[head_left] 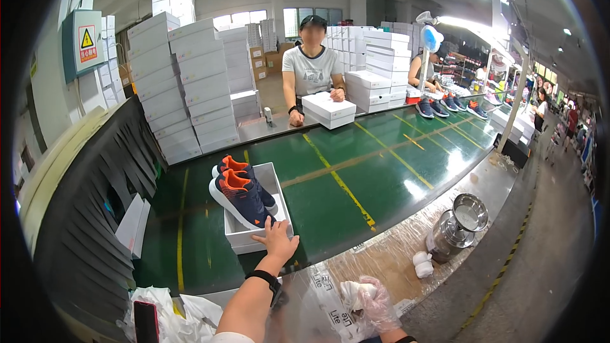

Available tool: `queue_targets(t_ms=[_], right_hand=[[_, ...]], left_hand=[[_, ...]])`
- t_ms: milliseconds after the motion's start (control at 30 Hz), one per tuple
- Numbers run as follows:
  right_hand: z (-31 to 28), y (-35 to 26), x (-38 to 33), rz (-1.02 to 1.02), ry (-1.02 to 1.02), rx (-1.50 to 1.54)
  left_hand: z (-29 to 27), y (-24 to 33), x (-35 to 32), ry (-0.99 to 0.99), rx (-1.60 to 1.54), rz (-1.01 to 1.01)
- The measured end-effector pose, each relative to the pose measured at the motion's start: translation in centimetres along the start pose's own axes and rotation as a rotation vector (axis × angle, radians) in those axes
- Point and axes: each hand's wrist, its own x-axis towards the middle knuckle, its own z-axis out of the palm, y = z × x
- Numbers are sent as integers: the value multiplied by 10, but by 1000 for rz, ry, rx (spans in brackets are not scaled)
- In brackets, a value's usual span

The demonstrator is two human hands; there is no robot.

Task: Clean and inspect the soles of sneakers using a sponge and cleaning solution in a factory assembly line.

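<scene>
My left hand [278, 240], with a dark band on its wrist, reaches over the near right corner of an open white shoebox [244, 240]. Its fingers are spread, close to the toe of a navy sneaker. A pair of navy sneakers [240, 197] with orange lining and white soles rests in the box, heels raised toward the far left. Lower right, my right hand [376, 305] wears a clear plastic glove. Its fingers close around a crumpled white cloth [351, 293] above the plastic-covered table edge.
The box stands on a green conveyor belt [330, 178] with yellow lines. Right of me are a metal dispenser [451, 232] and a white wad [422, 265]. A phone [145, 322] lies lower left. Opposite, a person [312, 67] handles a closed shoebox [329, 110] beside stacked boxes [203, 89].
</scene>
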Motion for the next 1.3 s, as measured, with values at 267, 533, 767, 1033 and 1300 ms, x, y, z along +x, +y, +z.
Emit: queue_targets(t_ms=[267, 533, 767, 1033, 1300], right_hand=[[3, -8, -1, -60, -6, -71], [3, -9, -1, -20, -23, -49], [4, -8, -1, -94, -16, -8], [1, -9, 0, -55, 4, -120], [-10, -34, 4, 75, 167, 426]], left_hand=[[2, 31, 6, -90, -19, 4], [5, 36, -10, -129, 167, 133], [-16, 9, -9, -195, 98, 237], [-42, -63, -12, 63, 331, 210], [-20, -72, -6, 86, 385, 176]])
